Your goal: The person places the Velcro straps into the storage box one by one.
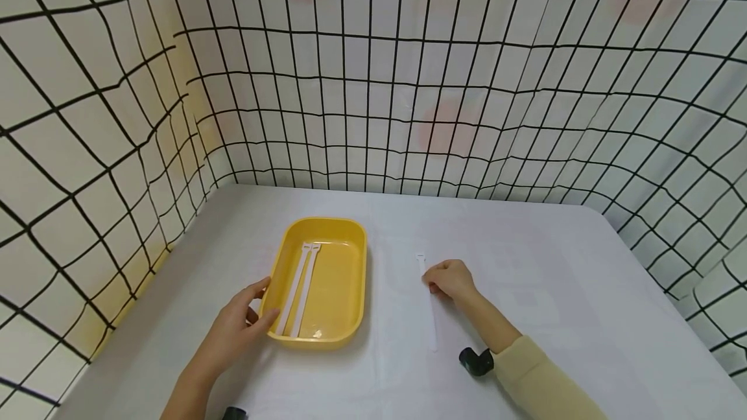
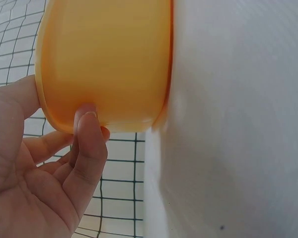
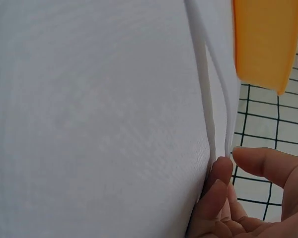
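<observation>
A yellow tray [image 1: 337,290] stands left of the middle of the table. Two white cable ties [image 1: 305,290] lie side by side along its left part. My left hand [image 1: 236,330] grips the tray's near left edge; in the left wrist view, thumb and fingers sit on either side of the yellow wall [image 2: 109,59]. To the right of the tray, another white cable tie [image 1: 433,329] lies lengthwise on the table. My right hand [image 1: 452,279] pinches it below its slotted head. The right wrist view shows this tie [image 3: 219,84] rising off the cloth toward my fingertips.
A white cloth [image 1: 373,381] covers the table. Black wire mesh [image 1: 373,76] with white sheeting behind it rises at the back and on both sides. A dark wrist camera [image 1: 476,361] sits by my right sleeve, another [image 1: 235,413] below my left wrist.
</observation>
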### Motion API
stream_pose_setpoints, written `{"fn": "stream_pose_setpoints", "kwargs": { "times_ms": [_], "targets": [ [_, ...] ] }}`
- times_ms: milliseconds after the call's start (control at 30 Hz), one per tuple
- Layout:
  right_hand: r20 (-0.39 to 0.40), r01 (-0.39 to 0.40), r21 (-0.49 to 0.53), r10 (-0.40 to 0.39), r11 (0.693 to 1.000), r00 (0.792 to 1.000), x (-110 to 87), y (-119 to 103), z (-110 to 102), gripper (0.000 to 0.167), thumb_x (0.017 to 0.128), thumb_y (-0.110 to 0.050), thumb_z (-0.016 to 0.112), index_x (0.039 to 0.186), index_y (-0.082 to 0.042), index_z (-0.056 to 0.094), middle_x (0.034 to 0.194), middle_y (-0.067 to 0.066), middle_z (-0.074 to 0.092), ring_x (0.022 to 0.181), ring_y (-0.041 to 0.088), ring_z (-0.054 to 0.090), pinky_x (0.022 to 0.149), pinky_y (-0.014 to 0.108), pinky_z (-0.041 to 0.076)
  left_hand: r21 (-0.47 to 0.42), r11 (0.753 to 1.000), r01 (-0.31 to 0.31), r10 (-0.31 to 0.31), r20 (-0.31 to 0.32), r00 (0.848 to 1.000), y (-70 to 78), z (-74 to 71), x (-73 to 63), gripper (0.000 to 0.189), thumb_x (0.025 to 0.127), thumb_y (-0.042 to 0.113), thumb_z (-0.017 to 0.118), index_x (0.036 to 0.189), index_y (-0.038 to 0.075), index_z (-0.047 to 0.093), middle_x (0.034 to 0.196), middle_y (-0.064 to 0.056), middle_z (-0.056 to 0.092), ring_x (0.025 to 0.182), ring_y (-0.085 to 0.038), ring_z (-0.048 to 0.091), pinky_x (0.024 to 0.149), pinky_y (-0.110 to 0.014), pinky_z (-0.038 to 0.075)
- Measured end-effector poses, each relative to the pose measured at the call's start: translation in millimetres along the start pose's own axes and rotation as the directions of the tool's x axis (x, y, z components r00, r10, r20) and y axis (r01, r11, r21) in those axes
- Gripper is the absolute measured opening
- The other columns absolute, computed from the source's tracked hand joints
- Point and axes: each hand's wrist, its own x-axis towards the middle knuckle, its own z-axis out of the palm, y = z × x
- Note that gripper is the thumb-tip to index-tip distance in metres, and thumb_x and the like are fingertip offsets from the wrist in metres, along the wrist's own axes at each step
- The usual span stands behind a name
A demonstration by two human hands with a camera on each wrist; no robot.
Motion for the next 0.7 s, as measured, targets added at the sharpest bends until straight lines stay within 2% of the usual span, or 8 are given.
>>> {"fn": "stream_pose_setpoints", "kwargs": {
  "times_ms": [267,700],
  "targets": [
    [0.019,-0.014,-0.024,0.014,1.0,1.0,0.0,-0.2,0.8,0.018,0.078,-0.007,0.072,0.092,0.002,0.067,0.064,0.003,0.061,0.059,0.013,0.056,0.055,0.025,0.044,0.008,1.0,0.017,-0.018,0.004,1.0,2.3,-0.4,0.5,0.064,0.092,0.025,0.07,0.146,0.005,0.041,0.126,-0.016,0.052,0.07,-0.017,0.049,0.059,-0.025,0.044],
    [0.102,-0.037,0.108,0.026,0.993,0.994,-3.1,-3.1,-3.2,0.023,0.08,-0.004,0.072,0.1,0.006,0.066,0.07,0.003,0.066,0.059,0.011,0.062,0.056,0.025,0.044,0.017,0.999,0.033,-0.033,0.004,0.999,3.2,0.2,-0.6,0.064,0.092,0.025,0.07,0.146,0.005,0.041,0.127,-0.016,0.052,0.071,-0.017,0.049,0.06,-0.025,0.044]
  ]
}}
